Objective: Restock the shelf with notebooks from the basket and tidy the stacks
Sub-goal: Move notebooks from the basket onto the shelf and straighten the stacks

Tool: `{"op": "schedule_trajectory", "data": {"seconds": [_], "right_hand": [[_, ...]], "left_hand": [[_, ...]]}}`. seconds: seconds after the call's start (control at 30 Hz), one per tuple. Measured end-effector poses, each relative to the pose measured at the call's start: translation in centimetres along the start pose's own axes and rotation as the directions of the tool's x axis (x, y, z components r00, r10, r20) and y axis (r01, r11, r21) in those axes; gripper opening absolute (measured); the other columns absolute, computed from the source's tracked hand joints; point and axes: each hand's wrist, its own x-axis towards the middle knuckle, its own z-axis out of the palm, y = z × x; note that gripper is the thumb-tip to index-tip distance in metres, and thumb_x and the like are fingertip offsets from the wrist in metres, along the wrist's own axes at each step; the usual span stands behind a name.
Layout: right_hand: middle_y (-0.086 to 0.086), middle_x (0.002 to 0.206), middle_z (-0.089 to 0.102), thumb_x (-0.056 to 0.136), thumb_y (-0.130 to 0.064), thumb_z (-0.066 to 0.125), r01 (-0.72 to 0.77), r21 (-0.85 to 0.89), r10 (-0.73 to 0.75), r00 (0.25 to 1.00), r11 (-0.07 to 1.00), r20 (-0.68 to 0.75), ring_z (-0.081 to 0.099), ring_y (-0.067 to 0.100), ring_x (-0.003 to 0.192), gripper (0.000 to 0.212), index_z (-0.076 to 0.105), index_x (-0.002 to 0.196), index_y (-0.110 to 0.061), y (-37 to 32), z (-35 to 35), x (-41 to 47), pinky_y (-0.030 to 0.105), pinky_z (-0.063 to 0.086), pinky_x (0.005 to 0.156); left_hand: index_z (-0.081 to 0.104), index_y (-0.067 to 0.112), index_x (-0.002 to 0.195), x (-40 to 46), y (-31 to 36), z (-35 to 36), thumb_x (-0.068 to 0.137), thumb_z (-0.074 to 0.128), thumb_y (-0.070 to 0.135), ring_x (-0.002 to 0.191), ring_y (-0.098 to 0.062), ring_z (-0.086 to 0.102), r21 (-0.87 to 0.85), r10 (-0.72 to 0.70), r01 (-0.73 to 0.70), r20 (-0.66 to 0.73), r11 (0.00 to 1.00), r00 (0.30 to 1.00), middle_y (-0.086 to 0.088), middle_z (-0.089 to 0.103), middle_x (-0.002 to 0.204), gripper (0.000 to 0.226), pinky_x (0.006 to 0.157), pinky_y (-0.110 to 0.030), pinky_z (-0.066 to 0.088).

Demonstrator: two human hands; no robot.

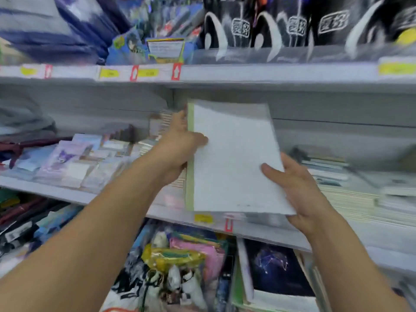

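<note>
I hold a white notebook with a pale green spine strip (234, 158) up in front of the middle shelf (258, 235). My left hand (180, 143) grips its left edge, thumb laid across the cover. At its lower right corner my right hand (299, 190) grips it, thumb on top and fingers underneath. Stacks of pale notebooks (351, 194) lie on the shelf to the right. No basket is in view.
Small packaged stationery items (74, 163) cover the shelf's left part. Above, an upper shelf (270, 73) carries black bags (299, 21). Below the middle shelf lie a dark starry notebook (274, 271) and a heap of colourful pouches (180, 262). The picture is motion-blurred.
</note>
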Motion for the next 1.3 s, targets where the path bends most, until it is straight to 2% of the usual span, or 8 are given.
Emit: {"op": "schedule_trajectory", "data": {"seconds": [0.2, 0.33, 0.47, 0.77, 0.87, 1.03, 1.13, 1.3], "right_hand": [[0.012, 0.096, 0.071, 0.091, 0.0, 0.06, -0.206, 0.038, 0.21, 0.957, 0.978, -0.203, 0.067, 0.024, 0.074, 0.016, 0.063, 0.105, -0.008, 1.1, -4.7, 3.2, 0.031, 0.052, 0.047], [0.012, 0.097, 0.073, 0.085, -0.009, 0.069, -0.11, 0.249, 0.129, 0.99, 0.962, -0.064, 0.07, 0.024, 0.093, 0.023, 0.065, 0.106, -0.001, -0.3, -5.3, 4.1, 0.039, 0.06, 0.083], [0.006, 0.097, 0.077, 0.073, -0.003, 0.082, -0.021, -0.118, 0.013, 0.998, 0.993, -0.066, 0.074, 0.018, 0.094, 0.039, 0.064, 0.107, 0.0, 1.3, -5.5, 4.7, 0.027, 0.057, 0.082], [-0.006, 0.088, 0.075, 0.072, -0.015, 0.088, 0.074, -0.355, -0.146, 0.972, 0.932, -0.182, 0.072, 0.009, 0.077, 0.032, 0.071, 0.1, -0.014, 4.4, -6.7, 7.0, 0.025, 0.058, 0.068], [-0.015, 0.065, 0.06, 0.078, -0.041, 0.081, 0.058, -0.747, -0.304, 0.932, 0.662, -0.197, 0.06, -0.001, 0.061, 0.023, 0.063, 0.078, -0.027, 4.7, -6.0, 7.5, 0.009, 0.039, 0.051], [0.009, 0.091, 0.064, 0.089, -0.048, 0.067, -0.134, -0.939, -0.245, 0.945, 0.316, -0.217, 0.058, 0.03, 0.089, 0.045, 0.065, 0.103, -0.006, 3.2, -5.3, 9.4, 0.032, 0.042, 0.067], [0.006, 0.087, 0.062, 0.085, -0.041, 0.075, -0.137, -0.879, -0.117, 0.97, 0.457, -0.213, 0.059, 0.026, 0.087, 0.042, 0.062, 0.098, -0.003, 2.6, -5.7, 10.7, 0.03, 0.045, 0.066], [-0.009, 0.156, 0.035, 0.075, -0.078, 0.058, -0.263, -0.24, 0.201, 0.946, 0.935, -0.256, 0.036, 0.018, 0.142, 0.098, 0.032, 0.153, -0.025, 3.8, -5.9, 12.9, 0.045, 0.026, 0.119]], "left_hand": [[0.063, 0.002, 0.105, -0.1, -6.5, 4.6, 0.085, 0.067, -0.007, 0.076, -0.015, 0.068, 0.042, -0.261, 0.258, 0.125, 0.965, 0.957, -0.013, 0.071, 0.106, 0.023, 0.053, -0.02, 0.054], [0.045, -0.004, 0.129, 2.0, -7.7, 5.7, 0.086, 0.064, -0.009, 0.081, -0.02, 0.06, -0.182, -0.317, 0.301, -0.068, 0.936, 0.946, -0.015, 0.056, 0.122, 0.048, 0.045, -0.016, 0.051], [0.055, -0.002, 0.12, 3.9, -8.8, 6.3, 0.087, 0.069, 0.001, 0.075, -0.019, 0.065, -0.062, -0.279, 0.274, -0.101, 0.96, 0.955, -0.016, 0.064, 0.122, 0.037, 0.036, -0.01, 0.04], [0.067, 0.013, 0.111, 4.7, -11.4, 4.2, 0.053, 0.093, 0.027, 0.083, -0.015, 0.069, 0.318, 0.032, 0.039, -0.215, 0.947, 0.976, -0.005, 0.072, 0.097, 0.066, 0.074, -0.023, 0.057], [0.067, 0.013, 0.102, 5.8, -12.2, 3.8, 0.059, 0.09, 0.033, 0.093, -0.019, 0.068, 0.359, 0.1, 0.003, -0.268, 0.933, 0.958, -0.004, 0.071, 0.096, 0.053, 0.088, -0.031, 0.055], [0.037, 0.021, 0.143, 7.1, -13.5, 5.0, 0.079, 0.078, 0.038, 0.117, -0.012, 0.052, 0.3, 0.084, -0.029, -0.17, 0.954, 0.982, 0.009, 0.053, 0.122, 0.077, 0.1, -0.031, 0.045], [0.035, 0.019, 0.148, 8.2, -14.4, 6.2, 0.097, 0.043, 0.053, 0.132, -0.021, 0.044, 0.399, 0.134, -0.061, -0.157, 0.915, 0.979, 0.0, 0.049, 0.141, 0.062, 0.111, -0.038, 0.035], [0.067, 0.006, 0.113, 9.7, -15.2, 8.2, 0.101, 0.01, 0.057, 0.113, -0.037, 0.057, 0.34, 0.154, 0.024, -0.487, 0.94, 0.859, -0.017, 0.067, 0.111, 0.078, 0.101, -0.042, 0.041]]}}
